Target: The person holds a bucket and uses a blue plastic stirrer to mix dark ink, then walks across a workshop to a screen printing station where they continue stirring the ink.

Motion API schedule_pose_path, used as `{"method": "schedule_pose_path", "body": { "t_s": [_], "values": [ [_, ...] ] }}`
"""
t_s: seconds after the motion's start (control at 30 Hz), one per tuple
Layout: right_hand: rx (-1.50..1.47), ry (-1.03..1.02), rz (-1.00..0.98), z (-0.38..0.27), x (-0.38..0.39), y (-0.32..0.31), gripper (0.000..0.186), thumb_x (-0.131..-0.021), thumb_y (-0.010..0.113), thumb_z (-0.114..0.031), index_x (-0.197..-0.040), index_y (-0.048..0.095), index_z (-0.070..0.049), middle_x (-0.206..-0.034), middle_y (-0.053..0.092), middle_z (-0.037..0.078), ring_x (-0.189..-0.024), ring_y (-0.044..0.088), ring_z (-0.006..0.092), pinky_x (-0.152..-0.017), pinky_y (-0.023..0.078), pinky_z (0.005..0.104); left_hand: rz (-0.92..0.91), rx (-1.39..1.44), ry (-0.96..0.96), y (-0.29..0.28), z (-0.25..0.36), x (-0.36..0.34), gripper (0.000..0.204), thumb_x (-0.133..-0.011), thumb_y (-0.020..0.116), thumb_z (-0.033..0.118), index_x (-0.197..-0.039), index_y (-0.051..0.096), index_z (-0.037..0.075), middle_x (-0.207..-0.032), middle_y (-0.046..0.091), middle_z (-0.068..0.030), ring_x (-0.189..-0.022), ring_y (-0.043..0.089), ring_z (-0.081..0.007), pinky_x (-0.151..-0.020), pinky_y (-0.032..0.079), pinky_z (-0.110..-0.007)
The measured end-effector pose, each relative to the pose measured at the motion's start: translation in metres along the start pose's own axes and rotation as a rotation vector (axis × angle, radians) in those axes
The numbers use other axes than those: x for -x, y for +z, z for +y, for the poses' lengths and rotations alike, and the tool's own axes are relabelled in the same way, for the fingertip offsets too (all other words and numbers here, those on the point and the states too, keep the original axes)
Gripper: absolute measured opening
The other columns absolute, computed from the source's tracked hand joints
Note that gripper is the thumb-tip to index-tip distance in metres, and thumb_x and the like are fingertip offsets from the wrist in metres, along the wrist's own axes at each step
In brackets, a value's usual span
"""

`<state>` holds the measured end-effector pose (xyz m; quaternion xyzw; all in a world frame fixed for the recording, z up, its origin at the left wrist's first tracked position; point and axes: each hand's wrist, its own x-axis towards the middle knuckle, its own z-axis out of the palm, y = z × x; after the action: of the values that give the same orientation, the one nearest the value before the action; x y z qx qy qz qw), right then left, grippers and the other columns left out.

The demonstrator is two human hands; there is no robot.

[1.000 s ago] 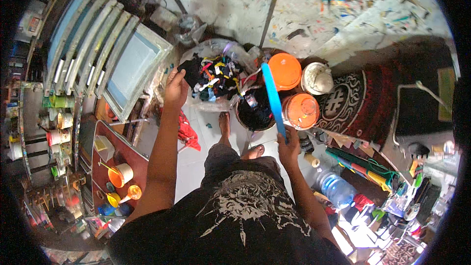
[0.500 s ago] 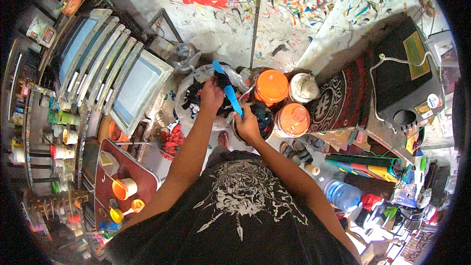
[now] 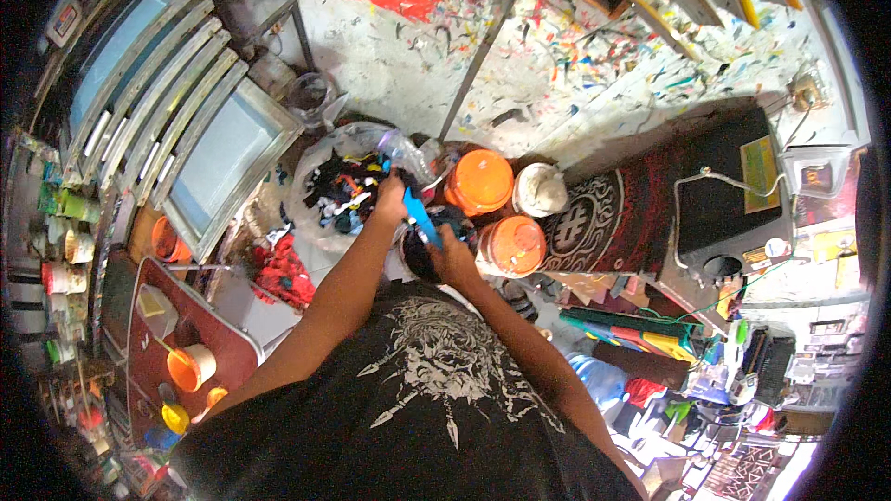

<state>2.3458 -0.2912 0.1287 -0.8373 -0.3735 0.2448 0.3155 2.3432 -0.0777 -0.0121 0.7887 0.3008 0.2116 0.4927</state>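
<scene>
In front of my body, both hands are close together on a blue flat strip [image 3: 418, 215] held diagonally. My left hand [image 3: 389, 197] is closed at its upper part; what else, if anything, is in those fingers is hard to make out. My right hand [image 3: 449, 254] grips the lower end. Behind them is a clear plastic bag [image 3: 304, 187] full of mixed, mostly dark scraps [image 3: 345, 181]. A dark container [image 3: 419, 260] lies under the strip, partly hidden by my right hand.
Orange lidded buckets [image 3: 479, 176] and a white one [image 3: 538, 190] stand beside the bag. Framed screens [image 3: 223, 167] are racked left, above a red-brown table [image 3: 148, 353] with cups. Red cloth [image 3: 283, 274] lies on the floor. A black machine [image 3: 733, 195] sits right, near a paint-spattered wall [image 3: 445, 46].
My left hand, earlier out at the left with dark material, has moved inward onto the blue strip. The strip has dropped from nearly upright to a diagonal over the containers.
</scene>
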Motion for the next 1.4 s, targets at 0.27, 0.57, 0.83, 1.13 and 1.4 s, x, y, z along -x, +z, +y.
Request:
{"method": "schedule_pose_path", "body": {
  "t_s": [0.27, 0.57, 0.83, 1.13, 1.4],
  "values": [
    [-0.02, 0.047, -0.095, 0.002, 0.004, -0.002, 0.033, -0.086, 0.061, -0.017, -0.107, 0.04, -0.004, -0.08, 0.06, 0.03, -0.079, 0.06, 0.0486, -0.065, 0.046, 0.0523, -0.055, -0.407, -0.137, -0.002, -0.061, -0.013, 0.047, -0.086, 0.057, 0.044, -0.104, 0.059, 0.001, -0.088, 0.064, -0.0138, -0.073, 0.064, -0.028, -0.06, 0.051, -0.043],
    [0.186, -0.102, -0.125, 0.005, 0.024, -0.027, 0.028, -0.085, 0.057, -0.016, -0.109, 0.047, -0.005, -0.08, 0.062, 0.024, -0.074, 0.061, 0.0437, -0.062, 0.047, 0.0514, -0.169, 0.329, -0.625, -0.042, -0.028, 0.012, 0.03, -0.095, 0.046, 0.034, -0.092, 0.061, 0.008, -0.081, 0.062, -0.0057, -0.069, 0.06, -0.0202, -0.061, 0.05, -0.035],
    [0.197, -0.119, -0.182, 0.008, 0.026, -0.024, 0.031, -0.087, 0.054, -0.02, -0.113, 0.049, -0.005, -0.078, 0.062, 0.02, -0.068, 0.064, 0.0376, -0.06, 0.048, 0.049, -0.167, 0.956, -0.651, -0.049, -0.029, 0.028, 0.021, -0.092, 0.051, 0.028, -0.093, 0.058, 0.008, -0.081, 0.061, -0.0043, -0.07, 0.059, -0.02, -0.068, 0.051, -0.032],
    [-0.764, 0.273, -0.381, 0.037, 0.015, 0.001, 0.03, -0.086, 0.061, -0.033, -0.088, 0.059, -0.002, -0.073, 0.054, 0.0, -0.06, 0.046, 0.0118, -0.052, 0.038, 0.0268, -0.002, 1.282, -0.665, -0.034, -0.071, 0.011, 0.013, -0.089, 0.049, 0.015, -0.095, 0.059, 0.009, -0.084, 0.063, -0.0051, -0.072, 0.06, -0.0165, -0.057, 0.05, -0.031],
    [0.159, -0.135, -0.072, 0.015, 0.036, -0.039, 0.026, -0.086, 0.055, -0.023, -0.106, 0.046, -0.01, -0.08, 0.061, 0.021, -0.073, 0.06, 0.0431, -0.062, 0.045, 0.0552, -0.005, 0.672, -0.612, -0.103, -0.047, -0.051, 0.032, -0.091, 0.049, 0.028, -0.106, 0.055, 0.002, -0.096, 0.061, -0.0106, -0.084, 0.057, -0.0231, -0.064, 0.049, -0.037]
  ]
}}
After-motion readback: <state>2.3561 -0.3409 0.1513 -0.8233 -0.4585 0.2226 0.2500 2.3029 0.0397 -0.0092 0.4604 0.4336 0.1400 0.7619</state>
